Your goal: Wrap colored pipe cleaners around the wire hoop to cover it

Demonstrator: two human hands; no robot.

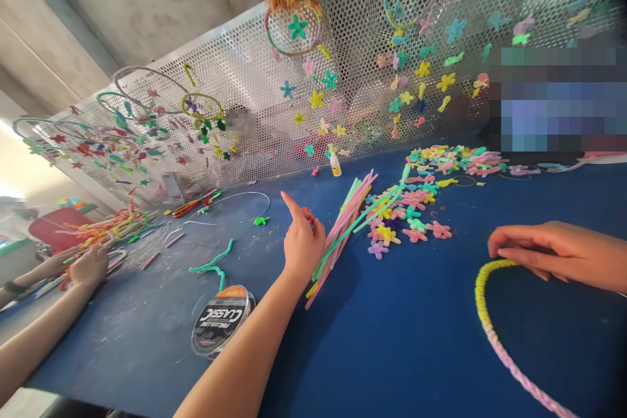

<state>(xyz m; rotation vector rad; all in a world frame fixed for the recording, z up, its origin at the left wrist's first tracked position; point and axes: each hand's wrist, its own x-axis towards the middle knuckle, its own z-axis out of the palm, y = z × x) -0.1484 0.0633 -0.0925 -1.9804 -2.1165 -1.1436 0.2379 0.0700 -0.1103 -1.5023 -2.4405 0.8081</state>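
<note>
In the head view, we find the curved band wound in fuzzy yellow and pink fibre (pixel 491 336) at the lower right of the frame, its yellow end meeting our right hand (pixel 558 251); the fingers there are bent and close together, but we cannot tell whether they pinch it. We judge it light and springy, soft outside, stiffer within, hardly slippery, and best held around the tightly wound yellow stretch. That yellow looks dense and ridged, while the pink below is paler and runs out past the bottom edge. Near the centre, our left hand (pixel 304 245) has its index finger extended and the others curled, pinching what, if anything, we cannot tell; just beside it a bundle of straight pink, mint and yellow fuzzy stems (pixel 349 215) lies slanting on the dark blue tabletop (pixel 416 339)
</note>
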